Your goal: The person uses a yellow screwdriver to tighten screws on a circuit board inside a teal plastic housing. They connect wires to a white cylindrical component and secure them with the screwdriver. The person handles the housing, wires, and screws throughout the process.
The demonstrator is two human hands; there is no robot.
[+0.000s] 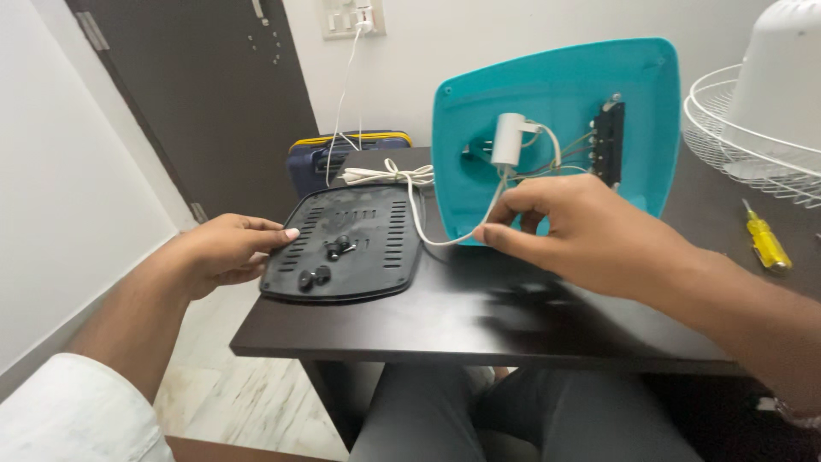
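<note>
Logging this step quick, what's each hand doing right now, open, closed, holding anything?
Left hand: curled, fingers resting on the edge of the black vented panel; no full grasp visible.
Right hand: closed, pinching the white cord at the teal housing.
</note>
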